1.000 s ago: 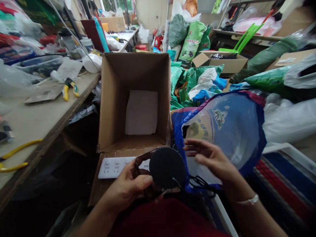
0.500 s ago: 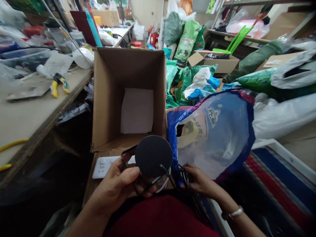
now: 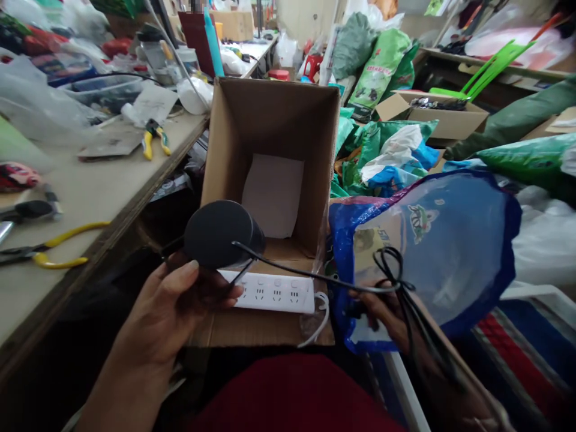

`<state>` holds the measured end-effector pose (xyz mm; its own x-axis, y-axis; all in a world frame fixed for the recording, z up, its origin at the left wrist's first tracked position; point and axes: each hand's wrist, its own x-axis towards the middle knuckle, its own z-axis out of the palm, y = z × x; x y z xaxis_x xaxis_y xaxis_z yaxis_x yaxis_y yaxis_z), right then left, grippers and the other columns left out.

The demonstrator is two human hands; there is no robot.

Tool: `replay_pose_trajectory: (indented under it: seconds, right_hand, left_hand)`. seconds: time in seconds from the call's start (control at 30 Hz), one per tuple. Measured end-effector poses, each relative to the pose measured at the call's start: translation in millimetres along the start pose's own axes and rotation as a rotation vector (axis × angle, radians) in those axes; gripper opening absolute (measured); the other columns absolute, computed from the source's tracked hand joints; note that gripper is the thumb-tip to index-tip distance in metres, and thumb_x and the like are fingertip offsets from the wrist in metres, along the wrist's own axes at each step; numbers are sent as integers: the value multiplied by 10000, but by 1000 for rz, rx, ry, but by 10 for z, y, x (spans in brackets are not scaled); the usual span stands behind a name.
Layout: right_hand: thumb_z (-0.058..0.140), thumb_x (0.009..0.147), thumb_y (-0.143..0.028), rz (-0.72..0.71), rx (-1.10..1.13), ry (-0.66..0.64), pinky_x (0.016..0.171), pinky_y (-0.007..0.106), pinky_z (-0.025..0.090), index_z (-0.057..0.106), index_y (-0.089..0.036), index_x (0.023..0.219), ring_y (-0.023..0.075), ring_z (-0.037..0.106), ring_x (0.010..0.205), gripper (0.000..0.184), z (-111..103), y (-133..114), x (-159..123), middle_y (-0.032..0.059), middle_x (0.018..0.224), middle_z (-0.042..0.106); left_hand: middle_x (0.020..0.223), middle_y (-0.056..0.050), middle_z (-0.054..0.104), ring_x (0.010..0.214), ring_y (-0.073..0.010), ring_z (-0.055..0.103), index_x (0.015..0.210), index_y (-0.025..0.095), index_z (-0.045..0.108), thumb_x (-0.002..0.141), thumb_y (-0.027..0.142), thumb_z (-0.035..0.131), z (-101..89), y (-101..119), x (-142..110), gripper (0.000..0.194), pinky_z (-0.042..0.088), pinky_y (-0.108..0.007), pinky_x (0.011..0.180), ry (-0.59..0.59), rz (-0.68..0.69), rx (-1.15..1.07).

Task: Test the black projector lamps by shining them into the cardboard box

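My left hand [image 3: 168,303] is closed on a black round device [image 3: 220,234], a short cylinder with a flat disc face and thin dark frame bars. It is held tilted above a white power strip [image 3: 276,292] and in front of an open cardboard box [image 3: 225,144]. A black cord [image 3: 297,271] leaves the device's face and stretches across to my right hand [image 3: 387,315]. That hand grips the cord, whose bundled loops hang over the wrist. Right behind it lies a blue-rimmed plastic bag [image 3: 344,288] with its mouth open.
On the left workbench [image 3: 121,180] lie yellow-handled pliers [image 3: 67,246] and yellow-green cutters [image 3: 155,139]. Green sacks [image 3: 382,72] and a small carton [image 3: 454,123] stand behind on the right. A striped cloth [image 3: 508,342] lies in a white frame at lower right.
The view has turned left. My left hand has moved the black device left and up, uncovering the power strip. My right hand has drawn the cord out to the right, away from the device.
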<state>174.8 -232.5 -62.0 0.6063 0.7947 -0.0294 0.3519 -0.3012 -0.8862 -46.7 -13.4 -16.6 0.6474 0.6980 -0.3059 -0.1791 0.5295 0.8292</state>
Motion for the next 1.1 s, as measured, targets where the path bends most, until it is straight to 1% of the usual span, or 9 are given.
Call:
replay_pose_trajectory:
  seconds: [0.1,0.2,0.3,0.47,0.6,0.77,0.9,1.03,1.1]
  right_hand:
    - [435,863,-553,-29,73,-116,460,253,448,588,-181,797,126,522,477,408,370,13,196,26,616,593]
    - [536,832,-467,-62,108,-223,517,246,470,587,-163,838,129,565,558,308,657,259,345,41,718,629]
    - [619,786,-405,-56,96,-236,541,256,478,612,-153,850,153,596,594,260,809,500,420,28,678,623]
    - [584,816,-428,-43,71,-141,540,277,484,594,-144,909,164,596,573,299,924,694,451,23,646,599]
    - [546,843,-415,-74,48,-143,586,307,512,593,-155,963,175,616,618,290,980,786,421,50,747,631]
    - [548,832,-353,-158,25,-177,703,347,508,618,-186,896,203,610,745,192,1000,710,312,57,826,639]
    - [486,864,-330,-234,-25,-207,655,338,480,620,-176,817,204,578,697,209,1013,602,240,55,745,606]
    - [472,881,-319,-272,-113,-236,633,324,474,604,-180,852,212,584,711,194,1043,672,251,55,745,603]
    - [487,874,-309,-269,-117,-220,639,315,483,597,-188,856,213,599,728,165,1057,728,267,54,764,615]
  left_hand:
    - [604,-24,722,606,-269,716,734,184,711,609,326,814,-46,27,-20,215,617,-309,537,33,36,-10]
    - [590,-22,713,574,-271,709,753,181,700,598,314,818,-67,31,-47,236,618,-340,530,61,77,-27]
    - [597,-28,708,575,-261,705,792,168,680,636,286,790,-102,-3,-53,225,614,-355,540,88,85,-31]
    - [597,-22,700,565,-226,694,797,161,638,700,220,730,-134,-118,-5,146,608,-383,569,45,71,-47]
    - [581,-18,694,541,-214,683,802,162,637,688,237,736,-109,-169,32,169,608,-383,555,22,57,-67]
    - [584,-6,685,545,-185,668,795,161,624,689,225,735,-115,-195,59,166,608,-394,585,16,60,-69]
    - [594,-5,681,565,-204,684,785,154,619,680,231,751,-140,-241,109,185,602,-361,571,-28,71,-66]
    - [592,-11,680,634,-250,709,823,158,638,666,249,775,-116,-279,159,227,582,-295,546,-92,84,-74]
    - [591,-9,682,625,-242,706,831,165,648,655,250,789,-94,-292,163,241,584,-303,565,-118,103,-73]
